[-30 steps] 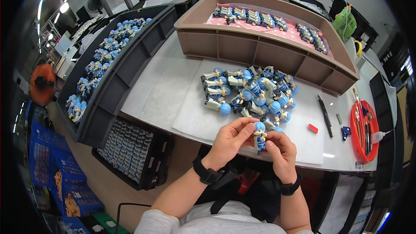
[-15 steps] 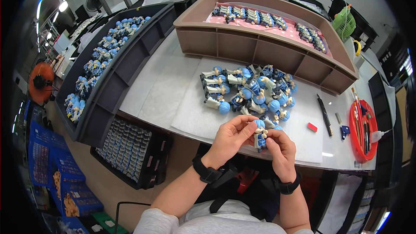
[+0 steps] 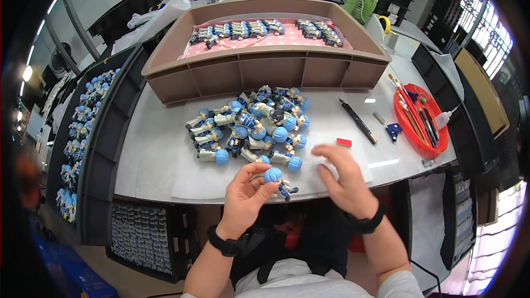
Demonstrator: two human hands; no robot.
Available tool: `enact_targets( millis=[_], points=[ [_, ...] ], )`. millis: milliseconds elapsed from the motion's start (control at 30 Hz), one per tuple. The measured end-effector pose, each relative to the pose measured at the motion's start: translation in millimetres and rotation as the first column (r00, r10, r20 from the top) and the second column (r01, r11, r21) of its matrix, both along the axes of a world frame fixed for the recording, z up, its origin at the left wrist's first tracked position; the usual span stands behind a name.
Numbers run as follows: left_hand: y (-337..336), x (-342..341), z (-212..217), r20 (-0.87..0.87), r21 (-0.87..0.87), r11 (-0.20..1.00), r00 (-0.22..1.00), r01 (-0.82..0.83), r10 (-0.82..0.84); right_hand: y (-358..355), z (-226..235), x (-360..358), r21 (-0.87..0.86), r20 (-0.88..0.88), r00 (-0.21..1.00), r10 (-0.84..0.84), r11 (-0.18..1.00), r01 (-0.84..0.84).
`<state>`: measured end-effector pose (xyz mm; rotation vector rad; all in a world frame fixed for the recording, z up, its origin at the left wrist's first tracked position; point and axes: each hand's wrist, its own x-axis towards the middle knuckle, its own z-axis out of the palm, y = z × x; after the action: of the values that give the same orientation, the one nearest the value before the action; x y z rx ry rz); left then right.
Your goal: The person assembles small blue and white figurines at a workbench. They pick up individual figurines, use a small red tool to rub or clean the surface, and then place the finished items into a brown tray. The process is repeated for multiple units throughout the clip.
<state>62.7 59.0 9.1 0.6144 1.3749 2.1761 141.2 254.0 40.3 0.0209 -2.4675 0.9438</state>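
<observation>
One blue-haired figurine (image 3: 273, 175) is pinched in the left hand (image 3: 245, 194), between thumb and fingers, at five o'clock from the pile of figurines (image 3: 256, 125). At the held figurine's three o'clock, the right hand (image 3: 345, 181) is spread, thumb apart from fingers, with a red block (image 3: 343, 142) near its twelve o'clock. Just beyond the pile, at twelve o'clock, stands a brown bin (image 3: 265, 74).

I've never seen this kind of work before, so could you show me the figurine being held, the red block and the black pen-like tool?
Held figurine (image 3: 273, 175): head view, on its blue hair.
Red block (image 3: 344, 143): head view, middle of its face.
Black pen-like tool (image 3: 358, 121): head view, mid-shaft.
</observation>
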Motion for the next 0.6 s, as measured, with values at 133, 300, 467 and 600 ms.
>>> enact_targets(
  millis=[133, 300, 467, 600],
  points=[
    [19, 13, 6, 0.032, 0.074, 0.995, 0.997, 0.070, -0.072, 34, 8, 16, 0.504, 0.084, 0.983, -0.163, 0.858, 0.099],
    [39, 19, 1, 0.090, 0.100, 0.987, 0.987, 0.126, -0.135, 60, -11, 34, 0.211, 0.138, 0.979, -0.150, 0.970, 0.119],
    [54, 21, -4, 0.057, -0.030, 0.985, 0.984, 0.172, -0.170, 49, -13, 43, -0.680, 0.102, 0.980, -0.170, 0.707, 0.194],
    [56, 24, -2, 0.029, -0.088, 0.988, 0.992, 0.126, -0.124, 38, -1, 47, -0.972, 0.164, 0.985, -0.043, 0.162, 0.169]
  ],
)
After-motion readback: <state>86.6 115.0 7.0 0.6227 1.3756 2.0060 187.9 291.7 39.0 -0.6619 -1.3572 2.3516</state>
